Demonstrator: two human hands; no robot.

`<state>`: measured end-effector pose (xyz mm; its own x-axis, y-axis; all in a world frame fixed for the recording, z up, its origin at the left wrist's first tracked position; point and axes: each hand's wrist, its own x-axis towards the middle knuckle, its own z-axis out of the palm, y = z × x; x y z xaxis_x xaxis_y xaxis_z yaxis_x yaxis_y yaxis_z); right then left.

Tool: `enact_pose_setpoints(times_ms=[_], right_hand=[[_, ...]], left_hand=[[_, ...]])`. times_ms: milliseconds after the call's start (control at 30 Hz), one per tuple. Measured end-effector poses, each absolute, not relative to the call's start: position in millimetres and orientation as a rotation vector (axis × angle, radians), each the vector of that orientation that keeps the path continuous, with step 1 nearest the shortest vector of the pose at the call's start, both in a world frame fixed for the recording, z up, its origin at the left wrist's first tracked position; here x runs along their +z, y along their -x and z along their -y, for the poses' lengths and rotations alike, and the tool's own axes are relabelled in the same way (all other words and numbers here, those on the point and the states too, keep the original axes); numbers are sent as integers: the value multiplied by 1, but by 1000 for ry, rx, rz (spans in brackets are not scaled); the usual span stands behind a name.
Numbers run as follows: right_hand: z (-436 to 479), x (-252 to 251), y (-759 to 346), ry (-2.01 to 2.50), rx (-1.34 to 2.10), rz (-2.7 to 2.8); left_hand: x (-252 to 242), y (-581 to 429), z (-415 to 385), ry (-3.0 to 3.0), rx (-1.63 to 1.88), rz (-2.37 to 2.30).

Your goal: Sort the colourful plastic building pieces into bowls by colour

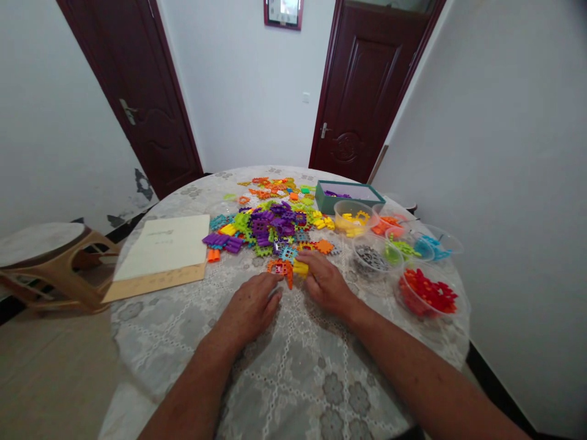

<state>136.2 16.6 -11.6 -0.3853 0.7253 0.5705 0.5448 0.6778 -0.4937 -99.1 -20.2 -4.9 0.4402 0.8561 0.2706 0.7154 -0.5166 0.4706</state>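
Handling a pile (270,223) on the worktop (293,379).
The open left hand (253,307) is laid beside an orange piece (280,267); at its 3 o'clock, a yellow piece (301,268) is pinched by the right hand (326,282).

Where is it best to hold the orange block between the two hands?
Probably by its left and near edges, pinched from above on the near side. The orange block lies flat on the tablecloth; a yellow block sits close on its right and the pile behind.
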Motion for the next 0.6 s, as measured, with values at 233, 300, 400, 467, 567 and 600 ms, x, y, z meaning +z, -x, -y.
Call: enact_pose_setpoints(times_ms=[233,300,400,467,567,600], right_hand=[[-34,-30,-146,1162,768,1632],[-38,-34,-148,1153,873,1614],[-39,-37,-150,1098,933,1645],[-39,-38,-149,1056,929,1652],[-37,-37,-146,1036,930,1643],[-36,-36,-146,1045,927,1642]], left_hand=[[-6,98,20,-2425,630,-1400],[-6,98,20,-2423,637,-1400],[-7,98,20,-2421,656,-1398],[-8,98,20,-2420,667,-1403],[-10,99,20,-2419,686,-1423],[-10,99,20,-2418,692,-1430]])
